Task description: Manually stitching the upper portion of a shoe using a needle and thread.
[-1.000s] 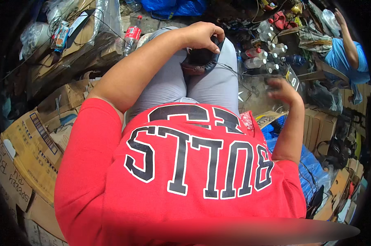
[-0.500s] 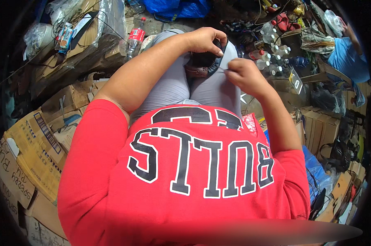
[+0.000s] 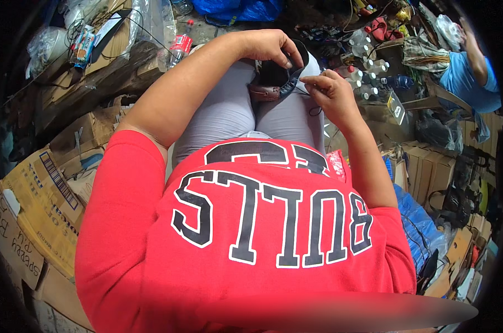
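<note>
A dark shoe [image 3: 272,92] with a brown leather strip along its near edge rests between my grey-trousered thighs, its opening facing up. My left hand [image 3: 273,49] is closed on the shoe's far rim, thumb inside and fingers curled over the edge. Just right of the shoe, my right hand [image 3: 332,93] is pinched, thumb against forefinger. A tiny pale tip shows at its fingertips, too small to name. Beneath that hand hangs a thin dark cord loop [image 3: 316,111]; whether the fingers hold it is unclear.
Cardboard boxes [image 3: 40,191] lie at my left. A red-labelled bottle [image 3: 180,47] stands beyond my left arm. Several plastic bottles [image 3: 368,69] crowd the right, near a person in a blue shirt [image 3: 468,80]. Blue plastic sheeting [image 3: 237,10] lies at the far side.
My right hand has turned and shifted slightly right, and its fingers are more extended in the pinch. The dark cord loop now shows below it. My left hand stays at the shoe's rim.
</note>
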Tool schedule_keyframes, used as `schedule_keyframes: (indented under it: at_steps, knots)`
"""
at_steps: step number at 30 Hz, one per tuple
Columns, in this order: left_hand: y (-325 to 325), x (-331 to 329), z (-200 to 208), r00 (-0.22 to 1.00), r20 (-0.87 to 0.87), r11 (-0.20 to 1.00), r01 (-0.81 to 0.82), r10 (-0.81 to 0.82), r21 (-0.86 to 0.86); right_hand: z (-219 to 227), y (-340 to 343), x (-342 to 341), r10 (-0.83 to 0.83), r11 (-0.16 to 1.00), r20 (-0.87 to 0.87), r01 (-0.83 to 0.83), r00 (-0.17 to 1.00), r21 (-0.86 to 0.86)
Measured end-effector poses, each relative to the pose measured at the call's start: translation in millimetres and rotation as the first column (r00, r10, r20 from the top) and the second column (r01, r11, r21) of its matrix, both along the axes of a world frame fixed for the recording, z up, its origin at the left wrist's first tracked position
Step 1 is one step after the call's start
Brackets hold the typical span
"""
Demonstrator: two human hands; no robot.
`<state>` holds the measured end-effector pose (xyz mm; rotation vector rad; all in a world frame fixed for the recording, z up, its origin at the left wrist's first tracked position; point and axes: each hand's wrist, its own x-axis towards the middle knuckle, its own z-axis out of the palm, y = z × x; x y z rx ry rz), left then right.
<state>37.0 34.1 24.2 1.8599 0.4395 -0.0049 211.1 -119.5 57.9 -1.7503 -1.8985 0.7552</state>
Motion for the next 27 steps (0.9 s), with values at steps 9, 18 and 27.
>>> schedule_keyframes:
  at_steps: [9, 18, 27]
  knots:
    - [-3, -2, -1, 1.000, -0.001, 0.999, -0.030, 0.030, 0.027, 1, 3, -7, -0.004, 1.000, 0.085, 0.004, 0.996, 0.000]
    - [-2, 6, -1, 0.997, 0.069, 0.997, -0.022, 0.017, 0.070, -8, 4, -11, -0.021, 0.997, 0.116, 0.012, 0.993, 0.081]
    - [3, 6, -4, 0.993, 0.089, 0.991, 0.070, -0.081, 0.112, -35, 11, 18, -0.077, 0.978, -0.324, 0.008, 0.943, -0.207]
